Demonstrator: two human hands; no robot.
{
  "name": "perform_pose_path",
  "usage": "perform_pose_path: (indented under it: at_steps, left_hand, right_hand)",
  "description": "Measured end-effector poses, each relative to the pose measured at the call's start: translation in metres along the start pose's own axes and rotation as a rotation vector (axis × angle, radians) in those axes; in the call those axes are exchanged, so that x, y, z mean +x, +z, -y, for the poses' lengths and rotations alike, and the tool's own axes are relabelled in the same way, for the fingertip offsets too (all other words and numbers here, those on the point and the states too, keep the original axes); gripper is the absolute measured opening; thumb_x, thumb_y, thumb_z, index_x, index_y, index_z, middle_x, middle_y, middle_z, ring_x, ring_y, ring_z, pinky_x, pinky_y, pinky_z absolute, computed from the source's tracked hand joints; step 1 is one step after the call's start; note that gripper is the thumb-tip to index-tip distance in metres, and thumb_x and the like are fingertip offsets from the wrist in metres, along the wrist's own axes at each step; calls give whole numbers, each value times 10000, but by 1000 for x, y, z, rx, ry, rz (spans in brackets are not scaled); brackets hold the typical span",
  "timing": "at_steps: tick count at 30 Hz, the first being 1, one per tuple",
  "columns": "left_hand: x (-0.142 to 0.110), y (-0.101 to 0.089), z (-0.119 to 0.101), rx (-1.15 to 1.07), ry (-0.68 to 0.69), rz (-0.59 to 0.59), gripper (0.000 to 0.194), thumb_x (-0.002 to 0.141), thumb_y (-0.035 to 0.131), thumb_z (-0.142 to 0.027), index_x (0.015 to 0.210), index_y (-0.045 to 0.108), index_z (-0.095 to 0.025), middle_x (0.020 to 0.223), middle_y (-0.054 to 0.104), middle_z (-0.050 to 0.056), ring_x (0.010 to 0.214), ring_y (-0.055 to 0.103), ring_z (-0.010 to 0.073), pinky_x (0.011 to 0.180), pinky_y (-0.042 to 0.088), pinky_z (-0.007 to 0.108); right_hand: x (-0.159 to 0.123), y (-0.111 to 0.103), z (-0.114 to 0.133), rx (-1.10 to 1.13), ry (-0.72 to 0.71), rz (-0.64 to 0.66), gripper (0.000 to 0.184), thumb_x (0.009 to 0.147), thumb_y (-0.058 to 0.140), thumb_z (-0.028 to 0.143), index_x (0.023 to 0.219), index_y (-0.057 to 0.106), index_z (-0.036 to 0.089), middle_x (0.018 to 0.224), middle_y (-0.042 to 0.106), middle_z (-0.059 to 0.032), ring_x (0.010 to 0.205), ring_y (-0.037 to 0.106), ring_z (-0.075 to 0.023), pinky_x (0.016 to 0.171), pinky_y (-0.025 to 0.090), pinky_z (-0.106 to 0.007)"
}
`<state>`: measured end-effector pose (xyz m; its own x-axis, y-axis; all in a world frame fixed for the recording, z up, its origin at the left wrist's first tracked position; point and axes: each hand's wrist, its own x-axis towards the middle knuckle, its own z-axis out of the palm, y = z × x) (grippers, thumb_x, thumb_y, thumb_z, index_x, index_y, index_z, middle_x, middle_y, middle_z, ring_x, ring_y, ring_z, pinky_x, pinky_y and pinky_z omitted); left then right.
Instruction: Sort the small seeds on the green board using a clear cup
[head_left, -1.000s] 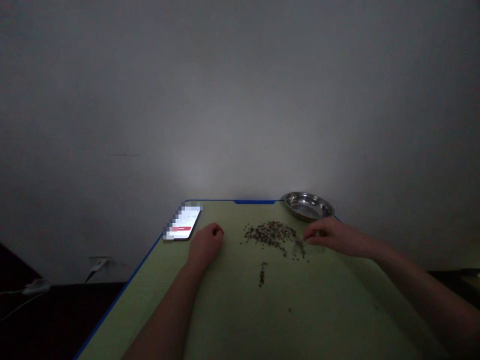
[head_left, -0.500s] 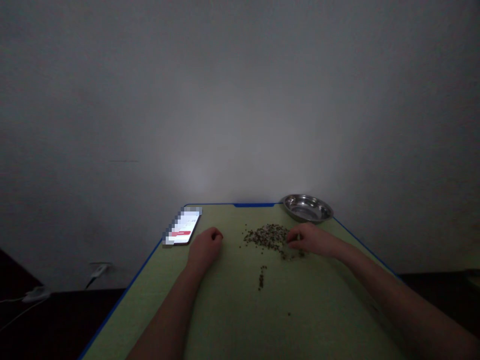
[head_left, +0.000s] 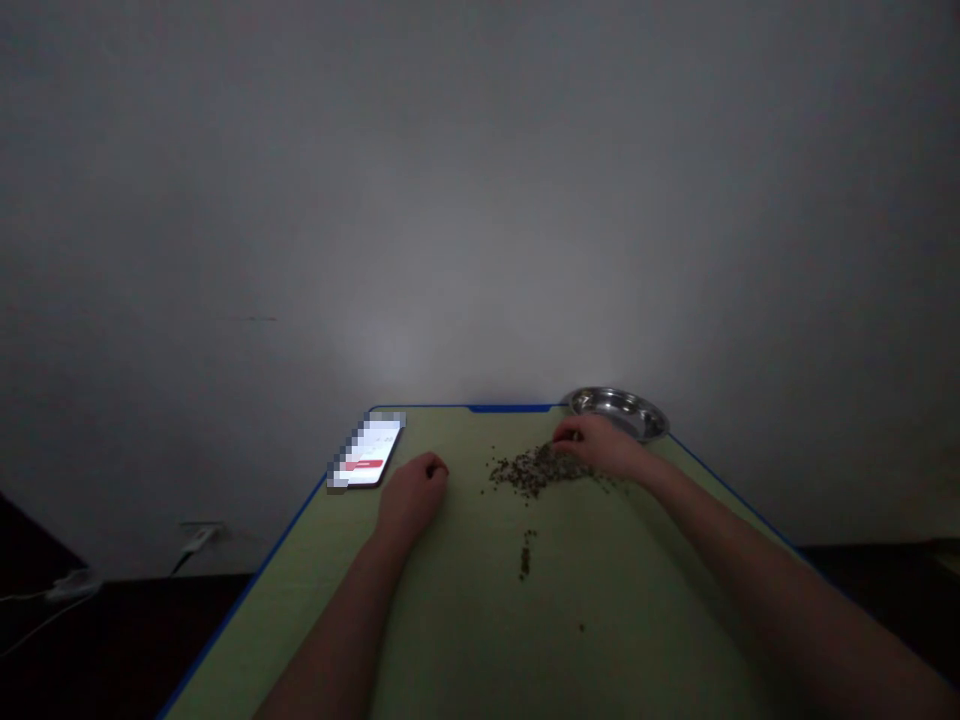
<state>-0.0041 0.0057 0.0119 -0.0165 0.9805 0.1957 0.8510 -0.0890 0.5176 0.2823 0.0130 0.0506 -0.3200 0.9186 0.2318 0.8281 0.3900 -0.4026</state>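
Note:
A loose pile of small dark grains (head_left: 525, 473), with paler bits among them, lies on the green tabletop (head_left: 465, 620). Over the far right edge of this pile is my right hand (head_left: 602, 447), its thumb and fingertips drawn together. Whatever is between those fingertips is too small to make out. To the left of the pile, my left hand (head_left: 412, 492) rests on the table with its fingers curled closed, and their inside is hidden. A short line of grains (head_left: 525, 556) lies nearer to me, apart from the pile.
A shiny metal bowl (head_left: 630, 414) stands at the back right corner, partly behind my right hand. On the left lies a phone (head_left: 379, 446) with a lit screen. A grey wall (head_left: 480, 200) rises behind the table. Cables (head_left: 71, 590) are at lower left.
My right hand has moved away from me and slightly left, from the pile's right side to its far edge. Grains at the near right of the pile have shifted. My left hand stays put.

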Motion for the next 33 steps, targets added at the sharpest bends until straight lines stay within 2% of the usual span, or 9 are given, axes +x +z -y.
perform_pose_path:
  at_steps: [5, 9, 14, 18, 21, 24, 27, 29, 33]
  left_hand:
    - [1, 1, 1, 2, 4, 5, 249, 780, 408, -261, 794, 649, -205, 844, 684, 55, 779, 597, 186, 652, 383, 271]
    - [1, 3, 1, -1, 5, -7, 251, 779, 403, -263, 787, 647, -209, 850, 682, 54, 777, 593, 186, 647, 378, 275]
    - [2, 4, 1, 7, 3, 1, 252, 781, 406, -268, 797, 650, -205, 856, 683, 57, 779, 592, 184, 645, 378, 272]
    - [2, 3, 1, 25, 3, 6, 257, 782, 402, -265, 801, 651, -206, 851, 684, 52, 779, 594, 182, 648, 381, 270]
    - [2, 3, 1, 25, 1, 9, 259, 782, 400, -267, 801, 651, -208, 859, 684, 49, 780, 595, 179, 649, 384, 269]
    - [2, 3, 1, 28, 0, 12, 261, 783, 400, -269, 801, 653, -209, 870, 685, 49, 792, 596, 181, 659, 387, 269]
    - [1, 2, -1, 35, 10, 13, 268, 781, 395, -267, 810, 655, -211, 886, 687, 49, 811, 598, 186, 667, 387, 272]
    - [1, 1, -2, 50, 2, 19, 276, 780, 392, -270, 818, 659, -210, 881, 687, 55, 802, 597, 190, 657, 386, 274]
    - [1, 1, -3, 60, 0, 22, 281, 781, 390, -279, 823, 658, -210, 868, 686, 57, 779, 600, 187, 639, 386, 270]
  right_hand:
    - [-3, -4, 12, 29, 11, -3, 172, 789, 569, 285, 810, 686, 161, 800, 690, -72, 703, 600, -174, 618, 421, -267]
    - [-4, 12, 27, 77, -5, 32, 154, 779, 577, 261, 808, 685, 157, 809, 694, -69, 727, 604, -168, 644, 428, -261]
    - [3, 35, 36, 32, -21, 75, 154, 767, 589, 271, 804, 695, 165, 795, 700, -61, 715, 605, -160, 625, 418, -250]
    - [6, 40, 38, 8, -2, 69, 148, 760, 595, 264, 794, 704, 169, 797, 705, -62, 728, 612, -165, 641, 421, -254]
    - [5, 31, 36, 8, 10, 70, 153, 767, 586, 252, 801, 708, 165, 806, 707, -64, 730, 615, -163, 650, 429, -250]
    - [-1, 8, 25, 26, 4, 25, 190, 789, 562, 272, 840, 707, 158, 835, 706, -68, 736, 616, -165, 650, 439, -251]
    - [-12, -18, 1, 2, 28, -65, 203, 788, 549, 281, 855, 703, 167, 827, 700, -58, 733, 616, -177, 651, 449, -271]
    - [-23, -33, -18, -53, 97, -93, 200, 777, 555, 300, 825, 706, 176, 795, 697, -43, 713, 616, -181, 642, 451, -281]
    - [-49, -45, -50, -245, 177, -98, 186, 787, 556, 292, 824, 717, 207, 817, 710, -40, 733, 632, -188, 658, 445, -288]
